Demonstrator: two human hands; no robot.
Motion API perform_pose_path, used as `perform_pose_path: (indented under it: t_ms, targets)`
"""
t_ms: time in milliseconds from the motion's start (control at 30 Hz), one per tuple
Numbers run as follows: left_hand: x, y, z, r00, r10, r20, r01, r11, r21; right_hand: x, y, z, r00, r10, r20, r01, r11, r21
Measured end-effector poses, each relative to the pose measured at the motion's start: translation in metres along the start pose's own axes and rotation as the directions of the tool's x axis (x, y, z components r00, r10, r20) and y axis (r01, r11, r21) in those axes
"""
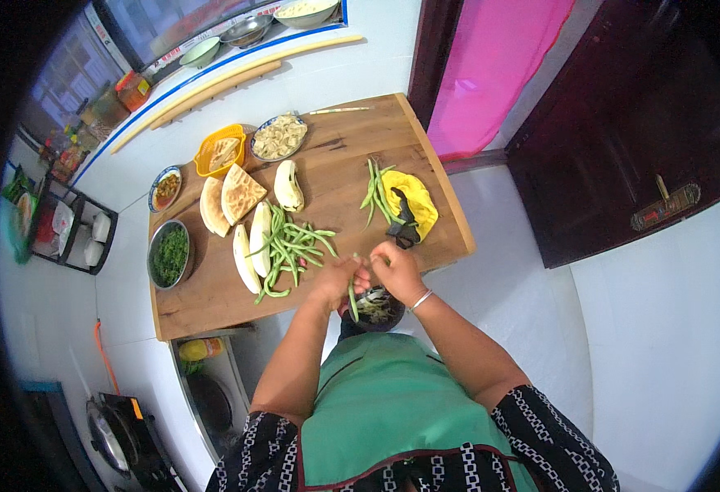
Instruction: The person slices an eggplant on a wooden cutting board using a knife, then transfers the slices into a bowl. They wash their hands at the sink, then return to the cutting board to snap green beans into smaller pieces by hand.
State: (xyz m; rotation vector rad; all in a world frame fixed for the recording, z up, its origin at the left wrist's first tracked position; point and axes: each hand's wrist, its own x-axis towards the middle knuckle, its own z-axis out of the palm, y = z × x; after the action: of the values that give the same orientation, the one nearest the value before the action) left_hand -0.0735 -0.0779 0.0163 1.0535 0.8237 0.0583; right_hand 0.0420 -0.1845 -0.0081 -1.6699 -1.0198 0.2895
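Observation:
My left hand point(340, 277) is closed around a green bean point(353, 302), whose end hangs below the fingers. Close beside it, my right hand point(399, 272) has its fingers pinched together; whatever is between them is too small to make out. Both hands are just past the table's near edge, above a dark bowl point(386, 314) with pale and green scraps in it. A loose pile of green beans point(288, 244) lies on the table left of my hands. More green beans point(374, 197) lie at the right, against a yellow and black bag point(419, 205).
On the wooden table point(343, 164) are long pale peeled vegetables point(246, 261), flatbread wedges point(242, 195), a yellow basket point(205, 156), a plate of pale slices point(279, 138), a bowl of chopped greens point(169, 256) and a small dish point(165, 189). A dark door point(622, 131) stands at right.

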Motion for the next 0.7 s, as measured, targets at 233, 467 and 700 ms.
perform_pose_path:
  t_ms: [233, 467, 700]
  targets:
    - [0.058, 0.025, -0.098, 0.624, 0.692, -0.363, -0.172, 0.574, 0.8, 0.058, 0.062, 0.02, 0.596, 0.731, 0.332, -0.772, 0.408, 0.487]
    - [0.101, 0.065, -0.112, 0.759, 0.587, -0.28, -0.312, 0.707, 0.635, 0.124, 0.098, 0.056, 0.967, 0.25, 0.043, -0.206, 0.873, -0.441]
    - [0.134, 0.059, -0.111, 0.904, 0.393, -0.166, -0.276, 0.836, 0.475, 0.15, 0.09, 0.065, 0.938, 0.323, 0.128, -0.22, 0.836, -0.502]
